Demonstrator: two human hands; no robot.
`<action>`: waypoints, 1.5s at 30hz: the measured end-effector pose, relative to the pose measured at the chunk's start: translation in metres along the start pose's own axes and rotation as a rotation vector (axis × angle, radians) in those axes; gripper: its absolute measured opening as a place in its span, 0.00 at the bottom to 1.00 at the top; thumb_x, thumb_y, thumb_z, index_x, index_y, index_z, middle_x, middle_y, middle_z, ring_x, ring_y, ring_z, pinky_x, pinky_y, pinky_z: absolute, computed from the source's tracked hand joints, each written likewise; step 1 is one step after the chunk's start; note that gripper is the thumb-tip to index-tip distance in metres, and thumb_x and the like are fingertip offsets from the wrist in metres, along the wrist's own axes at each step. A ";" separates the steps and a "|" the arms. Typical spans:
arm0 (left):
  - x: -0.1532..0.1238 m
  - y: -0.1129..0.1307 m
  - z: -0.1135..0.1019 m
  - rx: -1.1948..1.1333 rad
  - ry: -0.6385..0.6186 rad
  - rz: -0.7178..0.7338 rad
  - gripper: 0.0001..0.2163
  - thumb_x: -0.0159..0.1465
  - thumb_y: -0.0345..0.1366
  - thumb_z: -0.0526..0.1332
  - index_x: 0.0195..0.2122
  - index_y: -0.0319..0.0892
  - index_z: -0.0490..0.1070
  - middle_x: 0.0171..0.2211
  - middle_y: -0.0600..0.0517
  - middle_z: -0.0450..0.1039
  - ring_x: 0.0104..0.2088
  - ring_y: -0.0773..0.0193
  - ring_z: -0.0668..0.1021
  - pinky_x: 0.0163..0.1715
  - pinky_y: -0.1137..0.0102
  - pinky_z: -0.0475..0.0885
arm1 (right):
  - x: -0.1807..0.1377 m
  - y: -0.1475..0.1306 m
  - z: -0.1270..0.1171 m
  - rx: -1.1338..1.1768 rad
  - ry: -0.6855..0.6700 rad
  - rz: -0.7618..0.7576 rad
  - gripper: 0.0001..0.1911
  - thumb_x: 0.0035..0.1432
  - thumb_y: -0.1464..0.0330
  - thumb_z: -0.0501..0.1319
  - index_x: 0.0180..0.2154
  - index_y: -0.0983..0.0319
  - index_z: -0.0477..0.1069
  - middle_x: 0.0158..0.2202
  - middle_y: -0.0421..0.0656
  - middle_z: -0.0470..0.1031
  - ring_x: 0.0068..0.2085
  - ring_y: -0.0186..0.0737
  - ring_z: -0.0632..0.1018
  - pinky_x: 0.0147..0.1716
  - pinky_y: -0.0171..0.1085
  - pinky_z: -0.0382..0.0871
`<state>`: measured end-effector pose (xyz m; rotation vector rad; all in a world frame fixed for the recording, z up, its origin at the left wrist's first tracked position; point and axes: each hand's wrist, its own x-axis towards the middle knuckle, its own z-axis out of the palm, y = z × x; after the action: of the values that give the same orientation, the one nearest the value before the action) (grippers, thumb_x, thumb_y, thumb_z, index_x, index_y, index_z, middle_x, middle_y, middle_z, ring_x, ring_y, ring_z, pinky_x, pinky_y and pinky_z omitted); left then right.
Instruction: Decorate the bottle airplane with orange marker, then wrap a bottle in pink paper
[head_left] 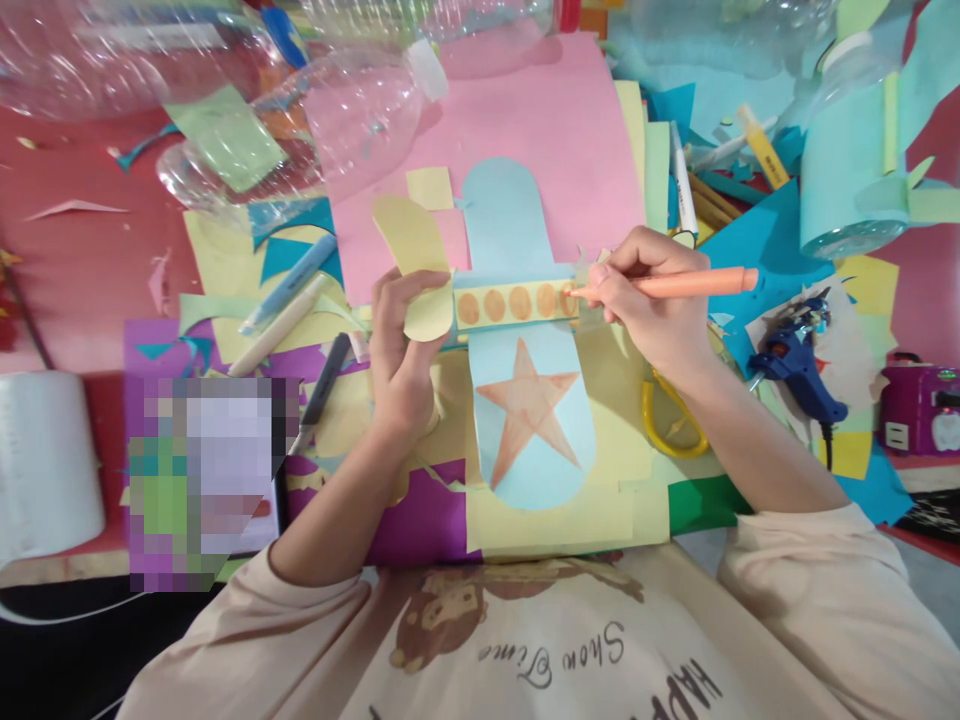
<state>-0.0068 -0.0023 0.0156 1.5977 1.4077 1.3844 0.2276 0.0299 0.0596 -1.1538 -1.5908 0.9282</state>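
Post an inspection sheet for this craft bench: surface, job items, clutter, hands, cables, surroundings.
Surface: red table, mostly buried under coloured paper; pink sheet in the middle.
Job's things: light blue paper shape with an orange star, crossed by a yellow strip of orange circles.
Clutter: clear plastic bottles, pens, paper scraps, yellow scissors, blue glue gun.
Hands: left hand grips the yellow rounded piece at the strip's left end; right hand holds an orange marker, tip on the strip's right end.
Cables: black cord leaves the glue gun.
Surroundings: white roll left, purple box right.
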 end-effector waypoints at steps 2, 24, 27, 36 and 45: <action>0.000 0.001 -0.001 0.013 -0.008 -0.002 0.15 0.62 0.50 0.60 0.45 0.48 0.73 0.43 0.51 0.69 0.48 0.57 0.70 0.49 0.63 0.66 | 0.000 -0.001 0.001 -0.008 0.017 -0.004 0.19 0.59 0.59 0.62 0.21 0.58 0.59 0.17 0.32 0.61 0.18 0.28 0.65 0.19 0.32 0.62; 0.001 0.004 -0.001 0.014 -0.042 -0.029 0.13 0.63 0.44 0.58 0.45 0.45 0.71 0.44 0.51 0.67 0.49 0.57 0.69 0.52 0.60 0.65 | -0.002 0.000 -0.002 0.005 -0.027 -0.025 0.17 0.60 0.65 0.61 0.21 0.59 0.60 0.19 0.34 0.60 0.21 0.28 0.66 0.21 0.33 0.61; 0.001 0.003 -0.001 0.017 -0.037 -0.029 0.14 0.62 0.45 0.58 0.45 0.45 0.71 0.44 0.50 0.67 0.49 0.57 0.69 0.52 0.59 0.65 | -0.002 -0.001 -0.002 0.000 -0.048 -0.032 0.18 0.59 0.65 0.61 0.20 0.59 0.59 0.19 0.34 0.59 0.22 0.28 0.66 0.21 0.33 0.62; 0.000 0.001 -0.001 0.023 -0.044 -0.016 0.13 0.63 0.44 0.58 0.46 0.45 0.71 0.44 0.50 0.66 0.48 0.58 0.70 0.51 0.60 0.66 | -0.001 0.001 -0.004 0.019 -0.117 -0.012 0.18 0.57 0.69 0.61 0.20 0.59 0.56 0.18 0.33 0.57 0.22 0.29 0.65 0.22 0.33 0.63; 0.001 0.002 -0.001 0.015 -0.014 -0.028 0.12 0.60 0.38 0.59 0.45 0.45 0.73 0.43 0.52 0.68 0.48 0.59 0.70 0.50 0.62 0.67 | -0.001 0.000 -0.003 -0.006 -0.055 -0.025 0.18 0.60 0.63 0.61 0.21 0.59 0.59 0.18 0.33 0.60 0.22 0.28 0.65 0.21 0.32 0.61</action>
<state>-0.0074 -0.0020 0.0179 1.5880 1.4300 1.3475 0.2306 0.0289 0.0602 -1.1187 -1.6501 0.9466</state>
